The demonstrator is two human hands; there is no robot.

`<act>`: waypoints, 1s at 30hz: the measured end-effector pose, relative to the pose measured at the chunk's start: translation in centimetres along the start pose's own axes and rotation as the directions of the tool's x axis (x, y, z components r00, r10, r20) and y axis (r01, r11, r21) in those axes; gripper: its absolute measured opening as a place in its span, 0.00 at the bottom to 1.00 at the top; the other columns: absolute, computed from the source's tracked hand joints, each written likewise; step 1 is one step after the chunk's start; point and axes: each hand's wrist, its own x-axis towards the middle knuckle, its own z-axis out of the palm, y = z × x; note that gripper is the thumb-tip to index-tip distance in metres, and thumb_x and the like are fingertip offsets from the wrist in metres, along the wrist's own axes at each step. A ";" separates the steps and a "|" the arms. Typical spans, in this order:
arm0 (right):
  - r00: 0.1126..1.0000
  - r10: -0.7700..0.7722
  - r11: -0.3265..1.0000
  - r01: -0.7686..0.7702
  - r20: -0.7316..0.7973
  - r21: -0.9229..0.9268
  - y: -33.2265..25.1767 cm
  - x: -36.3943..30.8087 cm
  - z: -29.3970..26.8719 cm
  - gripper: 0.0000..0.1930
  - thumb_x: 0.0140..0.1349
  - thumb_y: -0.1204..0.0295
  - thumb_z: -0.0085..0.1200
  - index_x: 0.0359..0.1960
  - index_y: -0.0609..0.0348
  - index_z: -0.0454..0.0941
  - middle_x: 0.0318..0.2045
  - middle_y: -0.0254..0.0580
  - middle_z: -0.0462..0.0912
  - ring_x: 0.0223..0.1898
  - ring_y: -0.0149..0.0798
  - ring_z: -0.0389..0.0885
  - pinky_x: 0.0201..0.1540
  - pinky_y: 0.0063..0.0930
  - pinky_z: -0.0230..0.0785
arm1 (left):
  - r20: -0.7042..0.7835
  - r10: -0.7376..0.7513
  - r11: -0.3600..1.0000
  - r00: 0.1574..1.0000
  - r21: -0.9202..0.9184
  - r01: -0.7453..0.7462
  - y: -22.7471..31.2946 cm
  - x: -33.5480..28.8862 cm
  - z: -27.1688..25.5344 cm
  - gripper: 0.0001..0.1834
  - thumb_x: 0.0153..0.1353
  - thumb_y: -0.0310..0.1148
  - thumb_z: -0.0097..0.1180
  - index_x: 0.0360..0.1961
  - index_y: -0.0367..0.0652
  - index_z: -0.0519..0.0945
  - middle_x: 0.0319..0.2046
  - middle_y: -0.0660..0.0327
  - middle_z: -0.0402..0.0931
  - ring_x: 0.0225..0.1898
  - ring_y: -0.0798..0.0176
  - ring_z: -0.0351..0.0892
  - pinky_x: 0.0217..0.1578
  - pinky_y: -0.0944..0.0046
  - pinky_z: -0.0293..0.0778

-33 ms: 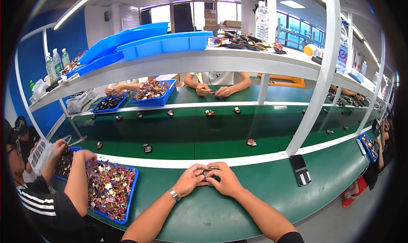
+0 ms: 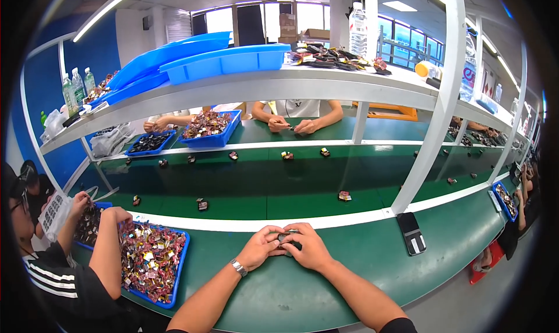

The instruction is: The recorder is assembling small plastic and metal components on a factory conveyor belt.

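Observation:
My left hand (image 2: 260, 248), with a metal-banded watch on its wrist, and my right hand (image 2: 307, 247) meet over the green bench top. Between their curled fingers is a small dark rounded piece (image 2: 289, 240), held by both. Its kind cannot be made out, since the fingers cover most of it. To the left of my forearm stands a blue tray (image 2: 185, 257) heaped with small pink, yellow and white parts. A black phone-like device (image 2: 411, 233) with white patches lies to the right of my hands.
Beyond a white rail (image 2: 256, 222), a green belt (image 2: 291, 181) carries several small assemblies (image 2: 345, 196). A slanted white post (image 2: 428, 135) rises at the right, under a shelf (image 2: 262, 82) with blue trays (image 2: 227, 62). At the left, a co-worker's arm (image 2: 106, 248) reaches over the parts tray.

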 end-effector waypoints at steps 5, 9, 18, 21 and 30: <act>0.997 -0.001 0.998 -0.004 -0.080 -0.070 -0.1 -0.3 0.7 0.06 0.57 0.73 0.62 0.37 0.56 0.85 0.50 0.36 0.79 0.55 0.43 0.74 0.55 0.35 0.72 | 0.001 0.000 1.000 1.000 -0.028 0.000 -0.1 0.0 0.0 0.15 0.70 0.25 0.48 0.56 0.43 0.68 0.54 0.56 0.74 0.56 0.61 0.77 0.57 0.55 0.78; 0.990 -0.001 0.999 -0.005 -0.142 -0.039 -0.2 -0.2 1.2 0.07 0.56 0.74 0.62 0.37 0.57 0.85 0.50 0.38 0.79 0.54 0.44 0.74 0.54 0.35 0.73 | 0.024 0.032 0.997 0.999 -0.065 -0.030 -0.5 0.0 -0.4 0.14 0.71 0.27 0.48 0.56 0.44 0.68 0.55 0.57 0.73 0.56 0.61 0.76 0.59 0.54 0.76; 0.984 0.044 0.999 -0.041 -0.171 0.021 0.0 -0.4 1.8 0.08 0.57 0.74 0.62 0.38 0.56 0.85 0.50 0.38 0.80 0.55 0.44 0.74 0.53 0.36 0.73 | -0.004 0.003 0.999 1.000 -0.048 -0.003 -0.1 -0.2 -0.1 0.14 0.71 0.27 0.48 0.56 0.44 0.68 0.55 0.57 0.73 0.57 0.61 0.76 0.59 0.55 0.76; 0.982 0.064 0.998 -0.058 -0.179 0.038 -0.2 -0.4 1.9 0.08 0.57 0.74 0.62 0.38 0.56 0.86 0.50 0.38 0.80 0.55 0.44 0.74 0.54 0.36 0.72 | 0.003 0.013 0.998 1.000 -0.065 -0.012 -0.3 -0.1 -0.3 0.14 0.71 0.27 0.49 0.56 0.44 0.69 0.56 0.57 0.73 0.57 0.61 0.76 0.58 0.55 0.76; 0.978 -0.032 0.999 0.038 -0.207 0.026 -1.2 0.2 1.7 0.08 0.55 0.76 0.61 0.38 0.56 0.85 0.52 0.39 0.79 0.56 0.47 0.73 0.57 0.39 0.70 | -0.004 0.051 0.993 0.999 -0.104 -0.051 -0.4 -0.2 -0.6 0.13 0.70 0.27 0.51 0.53 0.44 0.69 0.60 0.53 0.71 0.58 0.58 0.75 0.60 0.52 0.75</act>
